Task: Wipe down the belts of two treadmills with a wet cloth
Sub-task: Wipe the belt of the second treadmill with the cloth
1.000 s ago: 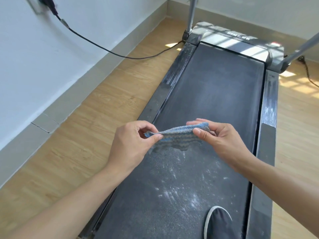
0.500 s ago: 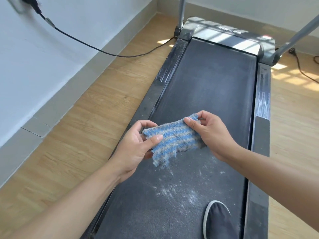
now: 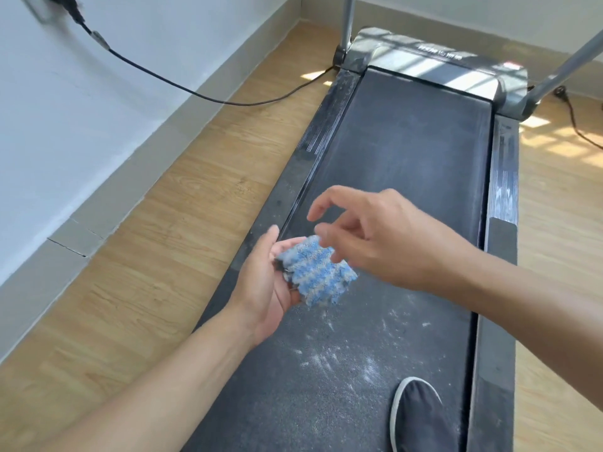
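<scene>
A blue-and-white striped cloth lies bunched in the upturned palm of my left hand, whose fingers cup it from below, above the treadmill's left edge. My right hand hovers just over the cloth with fingers spread and loosely bent; it holds nothing. Below both hands runs the dark treadmill belt, with white dusty smears on its near part.
A dark shoe stands on the belt at the bottom right. Side rails flank the belt, and grey uprights rise at its far end. A black power cable runs from the wall across the wooden floor.
Both hands stretched the cloth between them before. The right hand has now let go and lifted above it, and the cloth has gathered into the left palm.
</scene>
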`<action>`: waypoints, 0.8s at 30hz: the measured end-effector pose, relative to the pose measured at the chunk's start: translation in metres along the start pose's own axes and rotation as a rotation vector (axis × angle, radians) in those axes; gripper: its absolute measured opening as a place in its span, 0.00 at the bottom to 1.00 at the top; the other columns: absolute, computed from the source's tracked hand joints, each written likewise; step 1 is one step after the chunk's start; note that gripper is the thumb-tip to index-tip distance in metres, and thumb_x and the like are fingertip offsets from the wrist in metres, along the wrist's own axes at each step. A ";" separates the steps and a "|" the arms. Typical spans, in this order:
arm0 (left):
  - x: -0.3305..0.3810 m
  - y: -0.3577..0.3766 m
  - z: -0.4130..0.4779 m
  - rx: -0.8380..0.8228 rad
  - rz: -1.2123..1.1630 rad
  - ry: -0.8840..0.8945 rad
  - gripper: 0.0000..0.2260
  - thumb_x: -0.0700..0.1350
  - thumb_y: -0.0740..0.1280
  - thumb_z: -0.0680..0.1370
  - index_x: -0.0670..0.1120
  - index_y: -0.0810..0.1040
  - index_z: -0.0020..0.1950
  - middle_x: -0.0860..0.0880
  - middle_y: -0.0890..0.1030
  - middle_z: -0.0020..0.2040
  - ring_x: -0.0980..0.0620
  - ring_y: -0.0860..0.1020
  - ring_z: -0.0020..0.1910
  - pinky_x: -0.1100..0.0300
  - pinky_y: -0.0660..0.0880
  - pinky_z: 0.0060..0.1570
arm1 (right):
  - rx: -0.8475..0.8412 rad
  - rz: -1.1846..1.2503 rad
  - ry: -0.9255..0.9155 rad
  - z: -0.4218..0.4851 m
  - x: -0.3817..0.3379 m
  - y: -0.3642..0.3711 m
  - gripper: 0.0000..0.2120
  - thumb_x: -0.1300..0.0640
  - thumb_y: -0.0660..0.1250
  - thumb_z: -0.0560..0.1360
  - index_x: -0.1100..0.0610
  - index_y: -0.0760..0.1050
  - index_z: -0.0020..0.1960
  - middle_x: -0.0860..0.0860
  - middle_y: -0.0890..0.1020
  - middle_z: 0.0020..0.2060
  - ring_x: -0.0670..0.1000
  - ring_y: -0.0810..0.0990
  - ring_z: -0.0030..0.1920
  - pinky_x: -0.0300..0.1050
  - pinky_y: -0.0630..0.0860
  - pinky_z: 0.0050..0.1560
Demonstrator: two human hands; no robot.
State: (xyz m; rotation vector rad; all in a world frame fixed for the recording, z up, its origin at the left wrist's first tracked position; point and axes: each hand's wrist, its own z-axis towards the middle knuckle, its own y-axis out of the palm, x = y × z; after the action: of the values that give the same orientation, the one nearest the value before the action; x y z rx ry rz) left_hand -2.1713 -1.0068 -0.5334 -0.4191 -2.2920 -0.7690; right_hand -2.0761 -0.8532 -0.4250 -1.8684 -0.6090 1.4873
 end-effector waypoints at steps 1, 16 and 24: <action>0.001 -0.001 0.000 -0.004 -0.005 -0.011 0.28 0.62 0.54 0.87 0.41 0.79 0.69 0.39 0.86 0.61 0.39 0.85 0.59 0.45 0.81 0.56 | 0.035 0.026 0.011 0.002 0.003 -0.004 0.03 0.49 0.63 0.83 0.45 0.74 0.55 0.42 0.87 0.39 0.43 0.85 0.37 0.54 0.83 0.42; -0.038 -0.062 0.031 0.223 0.584 0.163 0.14 0.48 0.74 0.80 0.54 0.82 0.66 0.51 0.81 0.68 0.52 0.80 0.66 0.53 0.75 0.63 | -0.217 0.481 0.505 0.008 0.104 0.086 0.18 0.49 0.78 0.74 0.61 0.76 0.51 0.51 0.82 0.40 0.46 0.79 0.36 0.41 0.77 0.35; -0.110 -0.194 0.071 0.274 1.897 0.322 0.47 0.81 0.46 0.76 0.56 0.44 0.88 0.49 0.36 0.87 0.45 0.43 0.87 0.32 0.48 0.82 | -0.151 -0.238 0.340 0.100 0.144 0.053 0.09 0.51 0.70 0.73 0.50 0.69 0.44 0.48 0.78 0.41 0.57 0.80 0.44 0.51 0.80 0.45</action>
State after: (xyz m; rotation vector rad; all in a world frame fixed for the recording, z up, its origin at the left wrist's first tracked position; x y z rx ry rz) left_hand -2.2206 -1.1222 -0.7315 -1.6922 -0.8324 0.4367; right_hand -2.1407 -0.7657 -0.5722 -2.0224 -0.7634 0.9672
